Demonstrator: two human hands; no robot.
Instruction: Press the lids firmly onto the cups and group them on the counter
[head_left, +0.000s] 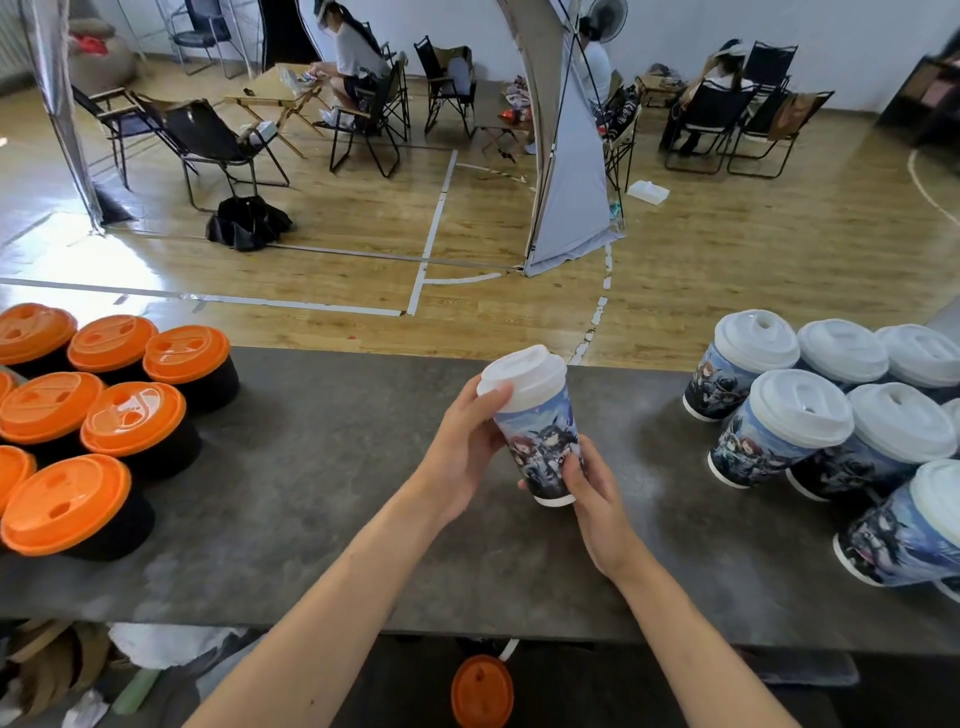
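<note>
Fingers (574, 470): head view, frame centre. The right hand (597, 493) curls round the base of the printed cup (540, 441). The left hand (460, 452) wraps its upper wall, thumb against the rim of the white lid (522, 375).
Cup position: held over the grey counter (337, 467). Long axis tilted, lid toward the upper left, base toward the lower right.
Lid seat: on the cup; whether fully snapped down cannot be told.
Key relation: the white-lidded group (800, 415) stands at the right of the frame, well apart from the held cup, so the right hand is nearer.
Far side: orange-lidded cups (104, 415) at the left.
</note>
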